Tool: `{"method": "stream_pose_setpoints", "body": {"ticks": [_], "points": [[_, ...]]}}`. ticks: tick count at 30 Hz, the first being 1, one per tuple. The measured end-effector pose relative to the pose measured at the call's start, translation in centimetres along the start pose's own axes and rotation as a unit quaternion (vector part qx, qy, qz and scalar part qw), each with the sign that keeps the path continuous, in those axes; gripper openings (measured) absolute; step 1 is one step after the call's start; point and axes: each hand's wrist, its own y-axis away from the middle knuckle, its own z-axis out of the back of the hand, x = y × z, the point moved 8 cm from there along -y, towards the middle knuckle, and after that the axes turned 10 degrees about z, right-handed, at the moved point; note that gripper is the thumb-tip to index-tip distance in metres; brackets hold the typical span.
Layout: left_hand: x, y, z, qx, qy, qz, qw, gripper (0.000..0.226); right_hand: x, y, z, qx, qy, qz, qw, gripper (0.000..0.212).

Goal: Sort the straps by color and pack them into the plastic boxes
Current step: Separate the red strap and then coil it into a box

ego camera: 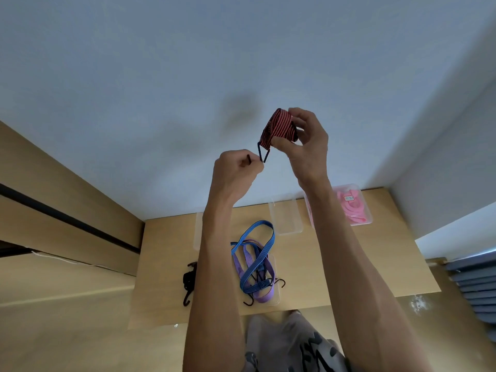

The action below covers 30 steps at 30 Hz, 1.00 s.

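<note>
Nearest, on the wooden table [389, 264], a blue striped strap [259, 253] lies looped over a purple strap [264, 294], their dark hooks splayed toward the near edge; both seem to rest partly on a clear lid or shallow box, though which I cannot tell; to the left a black strap [188, 280] sits bunched just beside the left forearm. Farther back stand an empty clear box [285, 214] and, to its right, a pink-filled box [354, 206] against the wall. Raised well above the table, the left hand [236, 167] has its fingers curled tight, pinching a dark hook [261, 154]; the right hand [308, 140] holds the red striped strap [279, 126] folded into a small bundle between thumb and curled fingers. The step in hand looks like coiling the red strap compactly; the next move likely calls for tucking the hook against the bundle so it stays folded, then lowering it into the empty box, apart from the pink ones.
</note>
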Motion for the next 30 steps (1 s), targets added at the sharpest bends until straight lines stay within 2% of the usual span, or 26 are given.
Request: {"method": "stream_pose_setpoints", "body": {"ticks": [4,7,10,13,15,17,19,22,26,30], "points": [[-1.4,0.1,0.3,-0.014,0.029,-0.012,0.999,0.020,-0.1,0.6,-0.9,0.061,0.068,0.032,0.995,0.048],[-1.1,-0.3,0.9,-0.032,0.062,0.005,0.998,0.019,0.2,0.2,-0.3,0.047,0.019,0.023,0.998,0.048],[-0.3,-0.6,0.8,-0.067,0.021,0.008,0.998,0.024,-0.4,0.0,0.6,-0.018,-0.128,-0.041,0.991,0.042],[0.8,-0.9,-0.1,-0.080,-0.026,0.020,0.996,0.025,-1.5,0.1,0.8,-0.046,-0.337,-0.144,0.929,0.031],[1.4,-1.0,-1.2,-0.039,-0.055,0.018,0.998,0.024,-1.8,-0.1,0.9,-0.047,-0.365,-0.162,0.915,0.031],[1.2,-0.6,-2.7,0.030,-0.091,-0.008,0.995,0.024,-2.1,-0.2,1.0,-0.051,-0.325,-0.166,0.930,0.033],[0.4,0.0,-3.2,0.065,-0.108,-0.043,0.991,0.024,-2.5,0.1,1.0,-0.058,-0.282,-0.175,0.942,0.030],[-1.0,0.2,-2.3,0.061,-0.123,-0.079,0.987,0.023,-2.6,0.5,1.2,-0.026,-0.211,-0.166,0.963,0.024],[-1.9,0.3,-1.2,0.048,-0.132,-0.092,0.986,0.021,-1.5,0.3,1.2,0.022,-0.033,-0.125,0.991,0.040],[-2.1,0.5,-1.5,0.068,-0.142,-0.089,0.983,0.023,-0.4,-0.1,0.8,0.025,0.115,-0.054,0.992,0.054]]}}
